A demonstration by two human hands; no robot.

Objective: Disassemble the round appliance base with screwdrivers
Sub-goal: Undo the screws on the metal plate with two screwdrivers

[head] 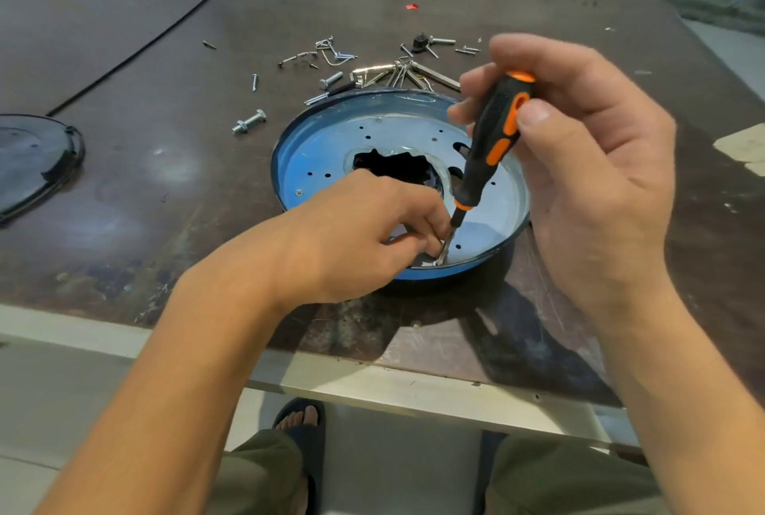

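Observation:
A round blue-rimmed metal appliance base [331, 150] lies on the dark table, with a jagged black opening in its middle and several small holes in its plate. My right hand [579, 166] grips a black and orange screwdriver [494, 141] by the handle, the tool tilted with its tip down at the base's near rim. My left hand [372, 233] rests on the near edge of the base, and its fingertips pinch the metal shaft close to the tip. The screw under the tip is hidden by my fingers.
Several loose screws, bolts [248, 123] and metal brackets [397, 73] lie scattered behind the base. A black round cover [33, 162] sits at the table's left edge. A small red scrap [412, 6] lies farther back. The table's front edge [372, 382] runs below my forearms.

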